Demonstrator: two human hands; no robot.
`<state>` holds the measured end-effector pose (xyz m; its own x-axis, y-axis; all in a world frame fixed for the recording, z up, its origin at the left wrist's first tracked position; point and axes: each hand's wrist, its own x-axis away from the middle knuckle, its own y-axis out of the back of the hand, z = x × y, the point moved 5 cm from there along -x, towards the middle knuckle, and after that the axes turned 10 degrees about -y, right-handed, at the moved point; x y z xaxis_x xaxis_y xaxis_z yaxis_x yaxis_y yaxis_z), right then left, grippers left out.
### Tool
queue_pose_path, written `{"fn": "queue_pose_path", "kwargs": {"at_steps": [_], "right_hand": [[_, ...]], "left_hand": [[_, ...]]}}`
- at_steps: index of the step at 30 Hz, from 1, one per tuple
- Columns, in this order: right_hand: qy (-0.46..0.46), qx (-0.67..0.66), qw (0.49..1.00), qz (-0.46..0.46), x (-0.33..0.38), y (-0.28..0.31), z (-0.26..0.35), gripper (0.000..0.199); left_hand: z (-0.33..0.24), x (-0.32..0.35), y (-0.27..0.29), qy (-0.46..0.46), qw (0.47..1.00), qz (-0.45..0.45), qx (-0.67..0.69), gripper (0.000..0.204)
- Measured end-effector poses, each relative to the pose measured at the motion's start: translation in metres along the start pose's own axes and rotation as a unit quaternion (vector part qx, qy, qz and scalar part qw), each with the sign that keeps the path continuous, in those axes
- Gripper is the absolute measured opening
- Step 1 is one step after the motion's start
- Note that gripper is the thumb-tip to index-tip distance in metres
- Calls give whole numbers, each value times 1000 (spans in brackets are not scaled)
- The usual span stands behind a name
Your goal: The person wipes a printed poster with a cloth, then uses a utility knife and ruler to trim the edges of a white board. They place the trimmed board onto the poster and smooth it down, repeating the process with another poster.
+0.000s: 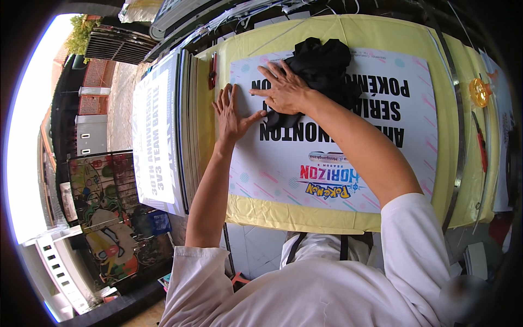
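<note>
White shirt foremost, left hand splays unclenched across the poster edge, right hand likewise beside black cloth!

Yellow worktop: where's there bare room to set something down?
There's bare worktop beyond the printed sign, right of the black cloth, and a narrow strip between the sign and the worktop's near edge. It's crowded at the sign's far left, with the left hand, right hand and cloth.

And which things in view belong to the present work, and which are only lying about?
In use, it seems:
printed sheet, right hand on it, left hand at its edge
black cloth

Apparently lying about:
red tool at right
orange round object
stacked boards
</note>
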<state>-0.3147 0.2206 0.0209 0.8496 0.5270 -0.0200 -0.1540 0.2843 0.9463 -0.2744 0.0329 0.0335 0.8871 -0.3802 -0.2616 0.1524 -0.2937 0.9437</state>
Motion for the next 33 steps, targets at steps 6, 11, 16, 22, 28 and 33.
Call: {"fn": "queue_pose_path", "kwargs": {"at_steps": [6,11,16,22,28,33], "right_hand": [[-57,-32,990,-125,20,-4,4,70],[-102,-58,984,-132,44,-13,27,75],[-153,-65,974,-152,45,-10,46,74],[-185,-67,970,-143,36,-9,54,71],[-206,-47,965,-155,29,-11,54,67],[-195,-33,971,-133,11,-12,44,62]], "left_hand": [[4,3,-3,5,1000,-1,6,123],[18,5,-10,-2,999,-14,28,98],[30,10,-14,-27,992,-75,93,75],[37,13,-18,0,988,-86,125,70],[34,12,-11,7,988,-81,130,69],[28,21,-9,9,988,-88,127,67]]}}
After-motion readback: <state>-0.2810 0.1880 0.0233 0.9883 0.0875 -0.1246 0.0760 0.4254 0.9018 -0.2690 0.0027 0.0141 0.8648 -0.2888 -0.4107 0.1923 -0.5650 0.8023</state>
